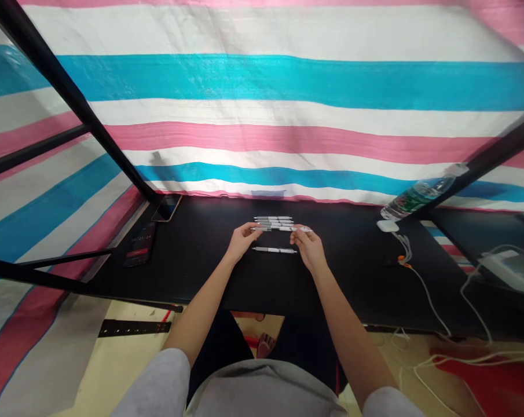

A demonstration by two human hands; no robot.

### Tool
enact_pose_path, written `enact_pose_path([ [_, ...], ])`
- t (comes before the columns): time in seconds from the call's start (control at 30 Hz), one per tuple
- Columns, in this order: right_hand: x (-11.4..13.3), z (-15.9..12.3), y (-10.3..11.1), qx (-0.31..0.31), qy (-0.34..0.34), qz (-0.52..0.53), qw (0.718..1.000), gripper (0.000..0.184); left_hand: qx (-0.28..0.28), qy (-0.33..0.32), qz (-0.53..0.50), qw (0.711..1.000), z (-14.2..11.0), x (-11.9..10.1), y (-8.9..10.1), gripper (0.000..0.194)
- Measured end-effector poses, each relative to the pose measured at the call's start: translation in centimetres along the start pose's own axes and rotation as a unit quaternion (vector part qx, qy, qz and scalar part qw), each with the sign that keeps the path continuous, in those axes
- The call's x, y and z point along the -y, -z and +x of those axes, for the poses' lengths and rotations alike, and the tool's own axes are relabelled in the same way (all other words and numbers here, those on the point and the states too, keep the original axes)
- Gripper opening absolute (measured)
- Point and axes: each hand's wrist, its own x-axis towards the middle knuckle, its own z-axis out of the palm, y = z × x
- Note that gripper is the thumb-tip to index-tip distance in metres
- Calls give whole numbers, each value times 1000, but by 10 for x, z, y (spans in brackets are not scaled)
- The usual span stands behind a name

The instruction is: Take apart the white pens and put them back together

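Note:
Several white and grey pens (273, 219) lie side by side across the black table, lengthwise from left to right. The nearest pen of this group (281, 229) is pinched at both ends. My left hand (243, 240) has its thumb and fingers closed on the left end. On the right end, my right hand (309, 245) grips with thumb and fingertips. Whether this pen touches the one behind it I cannot tell. Closer to me, a single pen (274, 250) rests apart on the tabletop, between my hands and parallel to the others.
At the table's left lie a dark phone (140, 245) and another phone (168, 208) against the frame post. To the right are a water bottle (420, 197), a white charger (387, 226) and cables (427, 295). A striped sheet (288, 139) hangs behind the black table (192, 260).

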Motion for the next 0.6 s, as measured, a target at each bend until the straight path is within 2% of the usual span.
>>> enact_pose_path([
  [0.4, -2, -4, 0, 71, -50, -57, 995, 33, 13, -6, 34, 999, 0, 4, -1, 34],
  [0.6, -2, -5, 1, 63, -53, -71, 994, 33, 13, -9, 31, 999, 0, 3, -2, 30],
])
